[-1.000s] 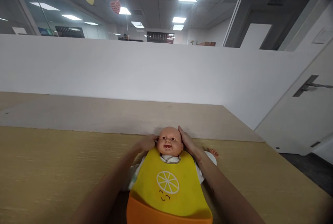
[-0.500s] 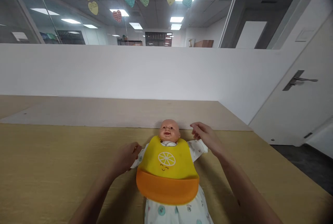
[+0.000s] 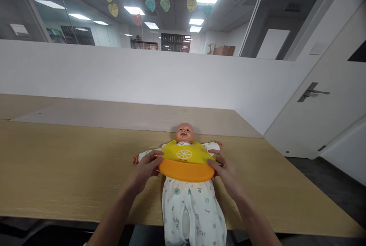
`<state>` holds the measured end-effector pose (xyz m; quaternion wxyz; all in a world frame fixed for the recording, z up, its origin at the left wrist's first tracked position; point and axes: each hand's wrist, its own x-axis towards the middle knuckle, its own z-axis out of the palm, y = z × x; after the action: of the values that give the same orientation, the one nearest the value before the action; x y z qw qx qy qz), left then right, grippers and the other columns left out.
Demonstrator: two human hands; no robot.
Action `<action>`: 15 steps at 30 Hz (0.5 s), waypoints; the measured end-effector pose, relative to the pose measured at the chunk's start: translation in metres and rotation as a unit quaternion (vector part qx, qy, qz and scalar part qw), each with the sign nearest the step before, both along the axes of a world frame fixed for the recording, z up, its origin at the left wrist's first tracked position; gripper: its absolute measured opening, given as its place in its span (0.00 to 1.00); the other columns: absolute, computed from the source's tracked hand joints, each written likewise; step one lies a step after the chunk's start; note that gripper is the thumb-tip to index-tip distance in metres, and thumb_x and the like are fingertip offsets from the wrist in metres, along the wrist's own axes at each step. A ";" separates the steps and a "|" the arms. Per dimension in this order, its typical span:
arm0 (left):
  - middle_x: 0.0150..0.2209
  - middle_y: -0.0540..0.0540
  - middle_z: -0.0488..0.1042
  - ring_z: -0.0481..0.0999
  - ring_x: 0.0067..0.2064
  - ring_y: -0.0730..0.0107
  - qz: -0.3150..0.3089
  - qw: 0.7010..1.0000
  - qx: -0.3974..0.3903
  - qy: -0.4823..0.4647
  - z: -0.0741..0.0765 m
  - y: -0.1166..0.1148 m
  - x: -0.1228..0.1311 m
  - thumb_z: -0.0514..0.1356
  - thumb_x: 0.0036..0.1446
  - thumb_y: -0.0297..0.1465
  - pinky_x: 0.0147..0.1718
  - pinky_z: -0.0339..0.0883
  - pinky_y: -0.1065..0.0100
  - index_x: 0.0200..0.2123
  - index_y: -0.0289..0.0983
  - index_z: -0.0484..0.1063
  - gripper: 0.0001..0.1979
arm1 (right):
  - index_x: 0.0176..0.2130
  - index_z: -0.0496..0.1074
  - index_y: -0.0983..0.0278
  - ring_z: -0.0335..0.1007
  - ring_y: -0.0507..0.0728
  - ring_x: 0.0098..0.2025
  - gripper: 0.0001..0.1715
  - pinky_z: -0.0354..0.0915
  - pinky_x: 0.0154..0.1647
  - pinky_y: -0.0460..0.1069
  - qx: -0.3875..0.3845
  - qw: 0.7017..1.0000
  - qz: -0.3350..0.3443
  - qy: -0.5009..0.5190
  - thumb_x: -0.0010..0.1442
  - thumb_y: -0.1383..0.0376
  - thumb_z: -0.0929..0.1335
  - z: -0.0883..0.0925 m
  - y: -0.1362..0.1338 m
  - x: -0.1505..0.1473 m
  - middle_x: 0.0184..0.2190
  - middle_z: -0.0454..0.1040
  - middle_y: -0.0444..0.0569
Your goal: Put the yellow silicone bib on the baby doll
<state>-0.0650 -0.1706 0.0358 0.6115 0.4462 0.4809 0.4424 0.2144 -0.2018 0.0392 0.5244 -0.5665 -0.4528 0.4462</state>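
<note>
A baby doll [image 3: 185, 132] lies on its back on the table, in a white printed outfit [image 3: 197, 196], its arms spread to the sides. Over its chest is a yellow bib [image 3: 184, 155] with a white citrus slice and an orange catch pocket [image 3: 186, 171] at the bottom. My left hand [image 3: 147, 168] pinches the bib's left edge by the pocket, thumb on top and some fingers out of sight underneath. At the opposite edge my right hand [image 3: 223, 168] grips the bib the same way. The pocket's lower rim appears raised toward me.
The wooden table [image 3: 71, 166] has its front edge near me, with a dark chair [image 3: 63, 236] below. A white wall [image 3: 114, 74] with a window and heart-shaped notes rises behind. At right is a white door [image 3: 320, 120] with a lever handle [image 3: 311, 92].
Both hands have come from the doll's arms down to the bib's sides and taken hold of it. The head view has shifted, showing more of the doll's legs and the table's front edge.
</note>
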 end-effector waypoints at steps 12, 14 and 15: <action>0.26 0.54 0.71 0.70 0.22 0.75 -0.010 0.996 -0.044 -0.079 -0.063 -0.019 0.011 0.69 0.43 0.46 0.22 0.64 0.72 0.46 0.39 0.68 0.29 | 0.41 0.72 0.62 0.53 0.48 0.21 0.21 0.52 0.18 0.43 -0.036 0.997 -0.008 0.073 0.52 0.52 0.72 -0.041 -0.024 0.008 0.28 0.66 0.44; 0.27 0.52 0.73 0.73 0.23 0.73 0.002 0.995 -0.061 -0.080 -0.073 -0.016 0.006 0.68 0.46 0.45 0.23 0.64 0.72 0.50 0.40 0.67 0.30 | 0.41 0.72 0.61 0.56 0.49 0.22 0.20 0.53 0.18 0.44 -0.036 0.996 -0.001 0.079 0.55 0.51 0.71 -0.050 -0.024 0.010 0.29 0.68 0.45; 0.29 0.51 0.74 0.74 0.24 0.72 0.014 0.995 -0.071 -0.075 -0.075 -0.014 0.003 0.67 0.48 0.44 0.24 0.65 0.72 0.50 0.40 0.67 0.29 | 0.41 0.72 0.60 0.59 0.50 0.24 0.18 0.55 0.18 0.44 -0.032 0.996 -0.007 0.089 0.56 0.51 0.71 -0.051 -0.022 0.010 0.31 0.70 0.46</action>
<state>-0.0616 -0.1844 -0.0394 0.6701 0.3603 0.4699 0.4476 0.2241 -0.2241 -0.0117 0.5474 -0.5443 -0.3860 0.5051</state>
